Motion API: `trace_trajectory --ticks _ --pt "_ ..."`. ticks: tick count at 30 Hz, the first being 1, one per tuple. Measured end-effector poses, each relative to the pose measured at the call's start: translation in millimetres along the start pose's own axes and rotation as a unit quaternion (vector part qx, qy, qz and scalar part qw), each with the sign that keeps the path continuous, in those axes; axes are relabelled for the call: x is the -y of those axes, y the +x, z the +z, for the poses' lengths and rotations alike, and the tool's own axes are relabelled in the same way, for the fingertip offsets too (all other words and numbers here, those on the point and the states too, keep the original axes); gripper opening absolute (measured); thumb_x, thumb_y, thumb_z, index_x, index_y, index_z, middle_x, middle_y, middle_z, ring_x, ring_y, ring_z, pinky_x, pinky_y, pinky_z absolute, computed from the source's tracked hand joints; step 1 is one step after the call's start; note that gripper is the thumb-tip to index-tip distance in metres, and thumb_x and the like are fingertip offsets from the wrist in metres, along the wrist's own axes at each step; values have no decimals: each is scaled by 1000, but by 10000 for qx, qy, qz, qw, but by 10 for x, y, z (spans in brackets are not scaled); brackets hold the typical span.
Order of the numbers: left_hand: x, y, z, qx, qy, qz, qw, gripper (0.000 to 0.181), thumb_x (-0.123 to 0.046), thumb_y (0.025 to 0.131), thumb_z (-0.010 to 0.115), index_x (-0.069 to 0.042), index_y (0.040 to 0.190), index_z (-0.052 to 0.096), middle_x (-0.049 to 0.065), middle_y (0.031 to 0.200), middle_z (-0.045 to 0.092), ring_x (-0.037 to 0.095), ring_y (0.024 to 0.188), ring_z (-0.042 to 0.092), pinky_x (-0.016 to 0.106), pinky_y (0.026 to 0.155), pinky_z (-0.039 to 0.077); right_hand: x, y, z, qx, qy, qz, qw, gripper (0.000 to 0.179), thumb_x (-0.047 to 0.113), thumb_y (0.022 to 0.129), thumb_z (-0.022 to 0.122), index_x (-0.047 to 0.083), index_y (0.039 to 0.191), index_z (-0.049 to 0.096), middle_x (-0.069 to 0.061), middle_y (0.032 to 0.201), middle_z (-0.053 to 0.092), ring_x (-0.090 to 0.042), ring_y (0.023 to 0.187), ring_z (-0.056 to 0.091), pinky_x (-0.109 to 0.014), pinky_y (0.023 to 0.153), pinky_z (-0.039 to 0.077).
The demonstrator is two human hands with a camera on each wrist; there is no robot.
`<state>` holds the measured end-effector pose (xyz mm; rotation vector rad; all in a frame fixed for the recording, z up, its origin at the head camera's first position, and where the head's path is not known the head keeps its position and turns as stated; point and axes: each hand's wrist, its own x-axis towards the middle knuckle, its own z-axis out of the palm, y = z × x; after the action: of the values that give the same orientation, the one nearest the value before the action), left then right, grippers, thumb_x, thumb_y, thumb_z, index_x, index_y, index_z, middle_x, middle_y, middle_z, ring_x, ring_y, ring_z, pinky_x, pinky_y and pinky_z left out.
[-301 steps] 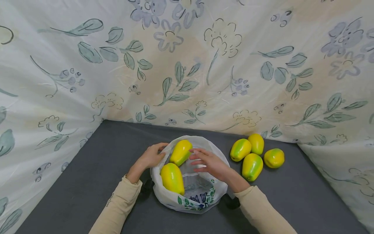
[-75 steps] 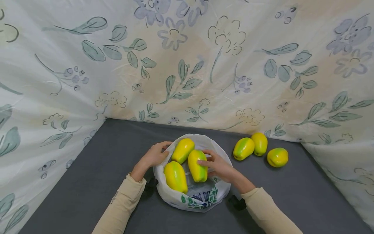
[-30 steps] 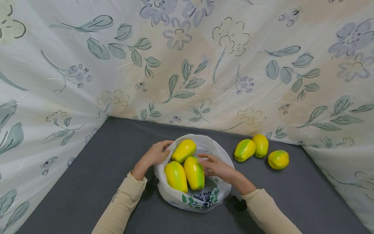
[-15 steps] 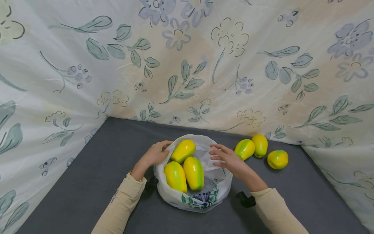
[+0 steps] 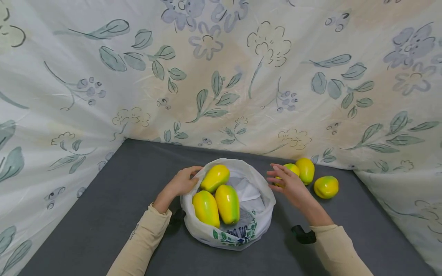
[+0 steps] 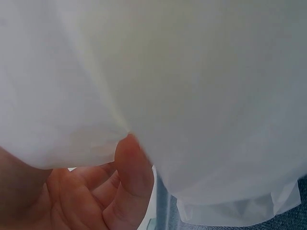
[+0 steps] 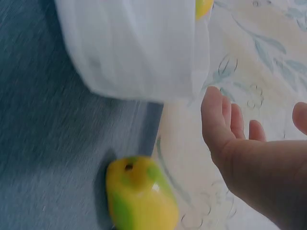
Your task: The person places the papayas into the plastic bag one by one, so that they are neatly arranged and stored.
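In the head view, 3 fruits (image 5: 227, 204) are seated in the white bag (image 5: 264, 220), ctr of frame: top one slanted, long axis lower L to upper R; lower two near vert., tops tipped slightly L. Skins are glossy yellow, some w/ green streaks. Bag rim is pinched by fingers of L hand (image 5: 181, 184). Fingers of R hand (image 5: 290, 187) are spread wide, just R of bag; 4th fruit (image 5: 293, 168) is partly hidden behind them, 2 more fruits (image 5: 326, 187) farther R on tabletop (image 5: 103, 214).

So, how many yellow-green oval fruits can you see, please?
6. In the white plastic bag: rear fruit, left fruit, right fruit. On the dark grey table: covered fruit partly behind the right hand, rearmost fruit, rightmost fruit. The bag may hide more.
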<state>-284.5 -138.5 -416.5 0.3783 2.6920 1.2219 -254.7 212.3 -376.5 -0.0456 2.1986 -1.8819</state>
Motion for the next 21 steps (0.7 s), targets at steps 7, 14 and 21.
trace_trajectory --ticks 7,14,21 --pt "-9 -7 -12 18 -9 12 10000 41 -11 98 53 -8 139 49 16 118 58 27 96 60 39 74 52 -75 -24 -204 -638 152 209 9976 70 44 101 41 2 150 15 -25 144 28 -39 129 35 -44 102 36" --pt "-27 -23 -12 -23 -5 61 10000 41 -11 98 53 -8 139 49 17 119 58 29 99 60 39 72 53 -146 -45 -357 -1132 274 372 9925 82 51 97 44 4 153 6 -22 144 27 -35 127 37 -46 103 35" --pt "-19 -18 1 -35 -13 60 10000 41 -11 98 53 -9 139 49 16 118 58 28 97 60 38 71 53 -233 -62 -457 -1391 371 496 9883 73 41 101 41 2 152 7 -22 145 24 -34 126 36 -39 97 42"
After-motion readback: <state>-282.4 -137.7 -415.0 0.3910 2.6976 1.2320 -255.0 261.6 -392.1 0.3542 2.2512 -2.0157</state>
